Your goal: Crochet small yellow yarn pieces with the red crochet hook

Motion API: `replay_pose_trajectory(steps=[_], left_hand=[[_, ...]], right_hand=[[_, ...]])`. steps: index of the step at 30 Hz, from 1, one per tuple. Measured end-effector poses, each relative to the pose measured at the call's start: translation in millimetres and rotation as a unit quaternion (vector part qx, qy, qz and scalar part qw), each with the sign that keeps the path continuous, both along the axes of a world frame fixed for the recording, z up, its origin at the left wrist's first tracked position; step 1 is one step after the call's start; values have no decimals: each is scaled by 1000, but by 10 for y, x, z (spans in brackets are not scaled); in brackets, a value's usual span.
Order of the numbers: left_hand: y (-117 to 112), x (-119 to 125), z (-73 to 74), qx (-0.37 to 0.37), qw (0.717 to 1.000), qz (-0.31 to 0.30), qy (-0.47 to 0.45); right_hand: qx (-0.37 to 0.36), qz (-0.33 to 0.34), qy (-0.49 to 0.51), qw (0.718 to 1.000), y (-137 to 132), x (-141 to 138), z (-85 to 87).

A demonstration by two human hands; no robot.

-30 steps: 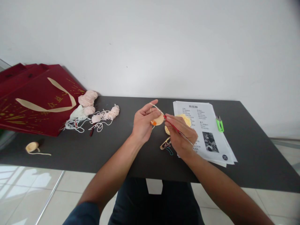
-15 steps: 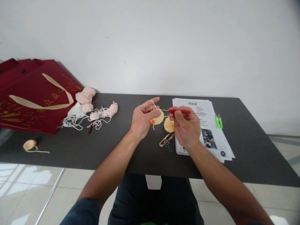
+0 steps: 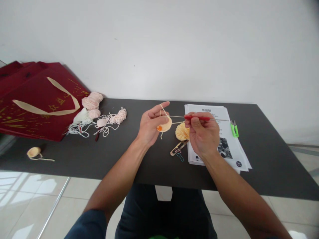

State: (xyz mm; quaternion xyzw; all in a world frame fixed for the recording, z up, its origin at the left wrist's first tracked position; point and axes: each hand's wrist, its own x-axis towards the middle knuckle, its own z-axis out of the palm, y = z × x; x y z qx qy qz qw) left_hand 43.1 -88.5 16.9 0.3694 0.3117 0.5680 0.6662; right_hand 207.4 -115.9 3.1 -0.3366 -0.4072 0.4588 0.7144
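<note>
My left hand [image 3: 152, 124] pinches a small round pale-yellow crochet piece [image 3: 166, 125] with an orange clip [image 3: 159, 128] at its edge. Yarn is looped over the raised index finger. In my right hand [image 3: 203, 132] is a crochet hook [image 3: 199, 118] with a red handle, held level; a thin metal shaft points right. Strands stretch between the piece and my right hand; whether the upper one is yarn or hook shaft is unclear. Below them lies a ball of yellow yarn [image 3: 182, 132], partly behind my right hand. A large safety pin [image 3: 175, 150] rests nearer me, by small stitch markers [image 3: 179, 156].
Printed sheets [image 3: 230, 154] lie under my right hand, with green thread snips [image 3: 234, 128] at their right edge. On the left are dark-red bags [image 3: 37, 99], pink yarn balls [image 3: 92, 101], tangled yarn [image 3: 117, 117] and a small cream crocheted cup [image 3: 34, 152]. A wall rises behind the table.
My right hand has moved right with the hook, widening the gap to the crochet piece and drawing the strands longer. The piece has tilted slightly in my left hand.
</note>
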Motion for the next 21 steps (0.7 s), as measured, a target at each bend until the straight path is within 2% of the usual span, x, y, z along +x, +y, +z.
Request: replay_pose_trajectory(steps=[4, 12, 18, 21], left_hand=[[14, -35, -8, 1, 1000, -20, 9], [54, -111, -56, 10, 994, -106, 1], [65, -123, -55, -1, 989, -147, -25], [66, -122, -57, -3, 989, -144, -40]], right_hand=[[26, -1, -16, 1000, -14, 4, 24], [30, 28, -24, 999, -4, 42, 32], [-8, 50, -12, 999, -2, 49, 45], [-46, 92, 30, 994, 15, 59, 42]])
